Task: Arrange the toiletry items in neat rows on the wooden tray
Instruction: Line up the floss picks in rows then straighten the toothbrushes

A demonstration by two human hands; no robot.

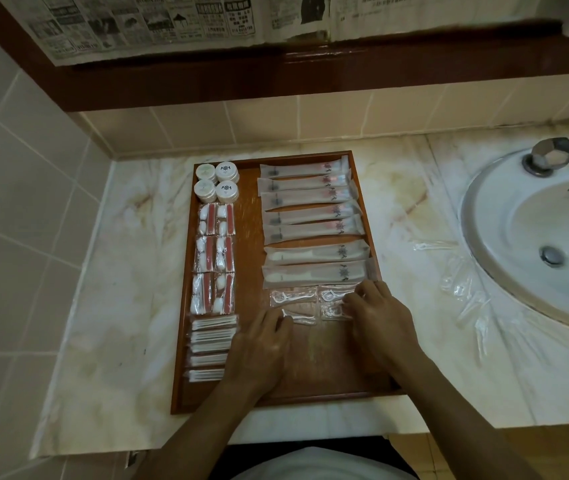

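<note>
Floss-pick sachets (293, 295), long axes crosswise on wooden tray (311, 375): left hand (259, 348) fingers touching lower-left sachet; right hand (380, 317) fingers curled, pinching lower-right.

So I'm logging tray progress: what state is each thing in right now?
Wooden tray: flat on counter, mostly filled.
Round jars: capped, four in a square.
Long sachets: stacked in a column.
Floss pick packets: sealed, being lined up.
Left hand: touching a packet.
Right hand: on packets.
Loose packets: still off the tray.
</note>
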